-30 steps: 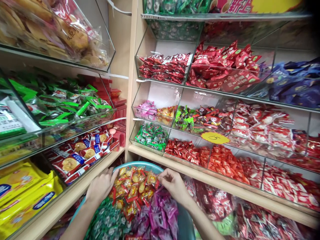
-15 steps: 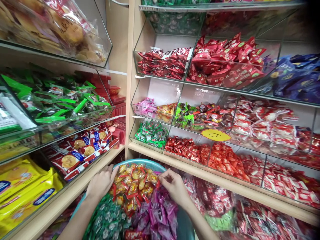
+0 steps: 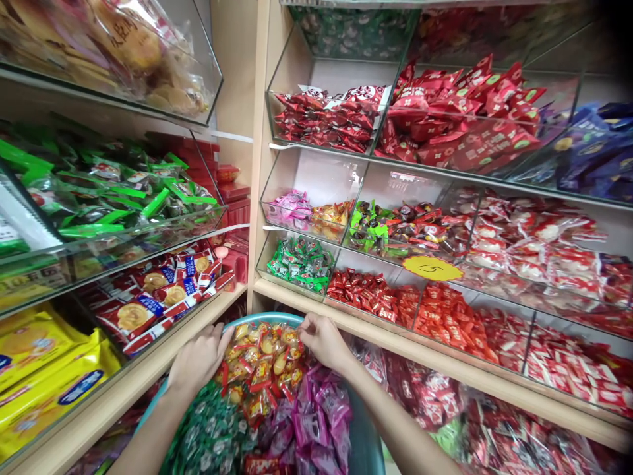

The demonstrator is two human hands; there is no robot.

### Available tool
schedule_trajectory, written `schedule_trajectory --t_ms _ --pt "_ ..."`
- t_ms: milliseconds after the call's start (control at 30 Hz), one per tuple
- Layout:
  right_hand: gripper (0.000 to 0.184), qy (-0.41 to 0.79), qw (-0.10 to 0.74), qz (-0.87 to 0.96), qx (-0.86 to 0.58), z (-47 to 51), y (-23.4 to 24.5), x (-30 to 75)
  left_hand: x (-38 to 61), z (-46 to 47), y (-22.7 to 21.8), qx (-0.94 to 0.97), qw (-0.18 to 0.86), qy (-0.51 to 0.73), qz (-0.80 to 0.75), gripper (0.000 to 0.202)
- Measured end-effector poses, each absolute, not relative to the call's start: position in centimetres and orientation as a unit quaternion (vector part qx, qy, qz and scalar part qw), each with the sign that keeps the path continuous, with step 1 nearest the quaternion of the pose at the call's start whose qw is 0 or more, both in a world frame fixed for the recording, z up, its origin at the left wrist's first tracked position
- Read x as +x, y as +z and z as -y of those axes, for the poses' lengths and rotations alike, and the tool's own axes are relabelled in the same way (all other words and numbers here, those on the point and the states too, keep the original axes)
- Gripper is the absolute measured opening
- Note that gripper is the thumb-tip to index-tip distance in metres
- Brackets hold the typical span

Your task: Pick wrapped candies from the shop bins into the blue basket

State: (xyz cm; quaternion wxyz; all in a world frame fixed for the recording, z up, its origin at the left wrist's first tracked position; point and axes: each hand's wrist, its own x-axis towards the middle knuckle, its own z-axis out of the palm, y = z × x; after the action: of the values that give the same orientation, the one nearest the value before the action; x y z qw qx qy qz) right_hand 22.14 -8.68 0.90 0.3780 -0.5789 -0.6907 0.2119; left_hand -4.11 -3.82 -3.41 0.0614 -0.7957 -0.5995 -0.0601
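A teal plastic basin (image 3: 270, 317) stands below the corner of the shelves, heaped with wrapped sweets. Yellow-and-red sweets (image 3: 262, 363) fill its far part, green sweets (image 3: 210, 429) its near left and purple sweets (image 3: 316, 422) its near right. My left hand (image 3: 200, 356) is closed over the far left rim, fingers curled beside the yellow sweets. At the far right rim, my right hand (image 3: 324, 338) is closed in a pinch beside the yellow sweets. Whatever lies between its fingertips is hidden. Some red packets (image 3: 267, 465) show at the bottom edge.
Right of the corner, clear bins hold green sweets (image 3: 301, 264), red sweets (image 3: 363, 293) and white-and-red sweets (image 3: 539, 234). A yellow price tag (image 3: 432, 268) hangs there. Left shelves carry yellow packets (image 3: 54, 389) and biscuit packs (image 3: 148, 303). A wooden ledge (image 3: 445, 356) runs beside the basin.
My right hand has moved left and farther away, from the basin's right side to its far right rim. My left hand stays on the rim. The view has shifted slightly.
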Motion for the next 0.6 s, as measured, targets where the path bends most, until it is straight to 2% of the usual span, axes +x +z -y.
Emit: schedule_trajectory --t_ms 200,600 --pt "0.01 0.159 0.337 0.697 -0.613 7.5 0.7 21.2 -4.2 3.8 -3.6 -0.797 0.06 -0.058 0.598 0.048" --pt "0.011 0.152 0.309 0.698 -0.628 7.1 0.0 19.8 -4.4 3.8 -3.7 -0.811 0.068 -0.042 0.58 0.045"
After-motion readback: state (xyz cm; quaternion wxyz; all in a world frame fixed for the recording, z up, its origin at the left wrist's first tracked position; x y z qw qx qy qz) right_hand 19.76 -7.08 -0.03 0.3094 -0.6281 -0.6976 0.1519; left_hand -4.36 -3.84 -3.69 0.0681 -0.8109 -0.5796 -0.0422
